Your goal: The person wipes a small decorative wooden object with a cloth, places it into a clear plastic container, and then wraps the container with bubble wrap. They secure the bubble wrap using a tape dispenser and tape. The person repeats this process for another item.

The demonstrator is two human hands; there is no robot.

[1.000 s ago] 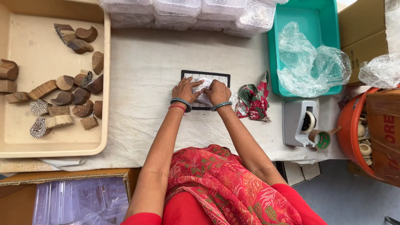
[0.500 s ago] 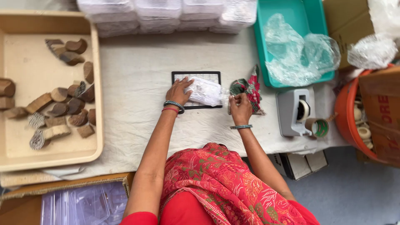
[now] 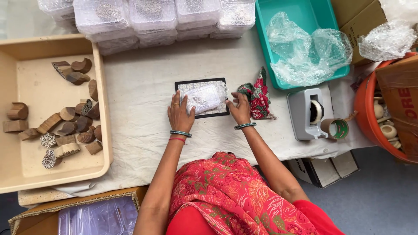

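A small packet wrapped in clear plastic [image 3: 204, 97] lies on a black-edged patterned mat [image 3: 222, 112] in the middle of the white cloth. My left hand [image 3: 180, 115] rests on the packet's left end, fingers spread over it. My right hand [image 3: 240, 109] touches the packet's right edge, beside a red and green patterned cloth [image 3: 257, 97]. Both wrists wear bangles.
A beige tray [image 3: 102, 109] at left holds several carved wooden blocks [image 3: 69, 126]. Stacked clear boxes [image 3: 152, 17] line the back. A teal tray [image 3: 270, 65] holds crumpled plastic wrap [image 3: 305, 48]. A tape dispenser [image 3: 307, 115], tape roll [image 3: 335, 128] and orange tub [image 3: 363, 109] sit at right.
My right hand reached out to the red cloth, then came back to the packet's right edge. My left hand stayed on the packet, which now lies flatter on the mat.
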